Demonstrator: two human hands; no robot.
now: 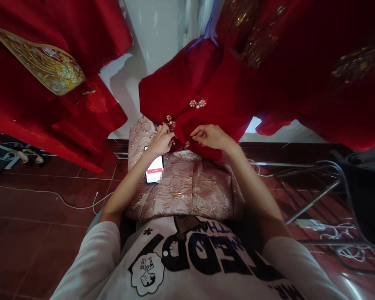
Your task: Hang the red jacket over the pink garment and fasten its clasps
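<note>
Garment: red jacket [203, 89] hung on a purple hanger [206, 31] in front of the pale wall [158, 29], its lower front edge drawn down to both hands.
Fastenings: upper flower-shaped button pair [197, 103] sat closed and flat on the front; lower jewelled button [170, 121] lay right at the left fingertips, and a small bead [187, 144] showed at the hem between the hands.
Progress: by my judgement the top closure was done and the lower one was in hand, with the hem bead not yet dealt with; whether the lower button was through its loop could not be told.
Left hand [161, 141]: raised from a bent elbow, palm turned inward, fingers pinched together on the jacket edge beside the lower button.
Right hand [210, 136]: reached in from the right at the same height, wrist level, fingers curled down and gripping the red flap just beside the bead.
Lap: pink and gold brocade cloth [190, 187] lay bunched under both forearms, touching the jacket's hem.
Phone [154, 170]: rested on the brocade below the left wrist, screen lit with a red bar.
Surroundings: other red garments [315, 71] hung close on either side, one with a gold embroidered panel [40, 62]; a white cable [50, 196] trailed across the dark red floor tiles [34, 246].
</note>
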